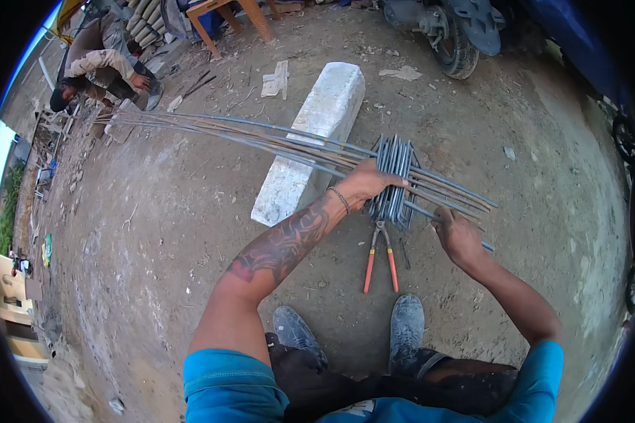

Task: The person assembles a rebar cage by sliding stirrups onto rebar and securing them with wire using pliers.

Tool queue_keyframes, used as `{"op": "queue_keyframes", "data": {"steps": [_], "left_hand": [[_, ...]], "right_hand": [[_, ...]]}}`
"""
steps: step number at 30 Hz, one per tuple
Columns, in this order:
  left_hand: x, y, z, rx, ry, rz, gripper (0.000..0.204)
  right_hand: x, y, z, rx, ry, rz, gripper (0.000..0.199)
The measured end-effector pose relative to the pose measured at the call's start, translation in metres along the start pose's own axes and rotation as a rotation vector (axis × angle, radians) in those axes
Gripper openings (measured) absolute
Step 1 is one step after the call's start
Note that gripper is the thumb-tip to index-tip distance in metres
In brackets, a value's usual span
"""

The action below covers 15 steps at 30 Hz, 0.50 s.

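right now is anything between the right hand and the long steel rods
Nothing visible. The right hand is already at the near ends of the long steel rods, while the left hand rests on the stack of bent stirrups threaded over them.

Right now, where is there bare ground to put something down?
Bare dirt lies left of the white concrete block, below the long steel rods. More lies right of the right hand. It is crowded around the stack of bent rod rings under the left hand, with the orange-handled cutters and shoes close by.
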<state>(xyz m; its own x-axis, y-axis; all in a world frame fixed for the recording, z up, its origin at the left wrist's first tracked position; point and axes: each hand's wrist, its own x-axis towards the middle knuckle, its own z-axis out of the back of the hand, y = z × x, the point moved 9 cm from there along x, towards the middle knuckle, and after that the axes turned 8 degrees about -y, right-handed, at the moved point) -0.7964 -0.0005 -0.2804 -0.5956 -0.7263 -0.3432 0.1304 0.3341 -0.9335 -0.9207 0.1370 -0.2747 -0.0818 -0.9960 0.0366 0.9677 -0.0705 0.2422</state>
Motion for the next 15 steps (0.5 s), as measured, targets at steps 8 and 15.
{"op": "queue_keyframes", "data": {"steps": [8,15], "left_hand": [[0.003,-0.015,0.011,0.403,-0.278,-0.005,0.065],[0.013,-0.017,0.012,0.346,-0.269,-0.012,0.075]], "right_hand": [[0.022,-0.022,0.044,-0.018,-0.297,0.039,0.023],[0.062,-0.041,0.052,-0.087,-0.408,0.095,0.019]]}}
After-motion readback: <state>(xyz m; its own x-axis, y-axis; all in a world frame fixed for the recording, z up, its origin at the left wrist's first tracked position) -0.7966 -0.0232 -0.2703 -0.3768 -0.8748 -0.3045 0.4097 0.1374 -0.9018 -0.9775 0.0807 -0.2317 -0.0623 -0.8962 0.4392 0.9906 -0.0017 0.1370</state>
